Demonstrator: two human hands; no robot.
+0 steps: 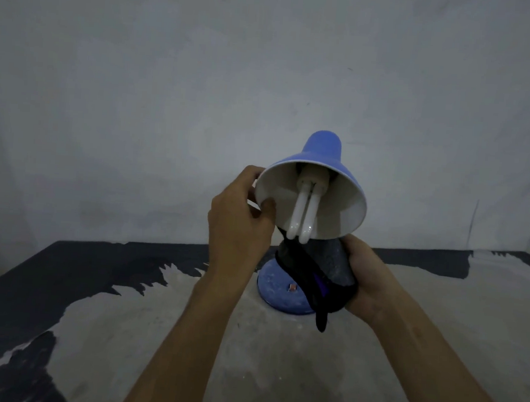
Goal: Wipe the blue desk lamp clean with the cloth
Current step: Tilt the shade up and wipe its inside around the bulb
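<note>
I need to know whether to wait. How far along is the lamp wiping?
Nothing looks finished: the lamp base is dusty. In hand: the left hand grips the blue shade by its rim, and the right hand holds the dark cloth beneath it. The base at least remains.

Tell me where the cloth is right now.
In the head view the dark cloth is bunched in the right hand, just right of centre, under the tilted blue lamp shade and draped over the lamp's dusty base.
</note>
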